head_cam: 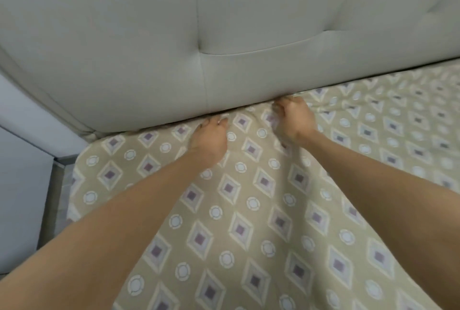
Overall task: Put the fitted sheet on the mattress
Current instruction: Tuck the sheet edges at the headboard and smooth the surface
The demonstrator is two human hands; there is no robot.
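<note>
At the far left a pale wall (22, 160) and a strip of floor (56, 197) show beside the bed. The near-left corner of the fitted sheet (249, 210), tan with diamonds and circles, already wraps over the mattress edge there, so that side looks done. The sheet covers all of the mattress that is in view; the mattress itself is hidden under it.

The left hand (210, 140) lies on the sheet at the far edge, its fingers pushed into the gap below the padded headboard (174, 48); whether they pinch cloth cannot be told. Just to its right, the right hand (291, 120) is curled and bunches a fold of sheet against the same gap.

Further right the cloth puckers into wrinkles along the headboard, so the tucking there seems unfinished. My judgement: the task is well along, with the far edge left to tuck and smooth; the other corners are out of view.
</note>
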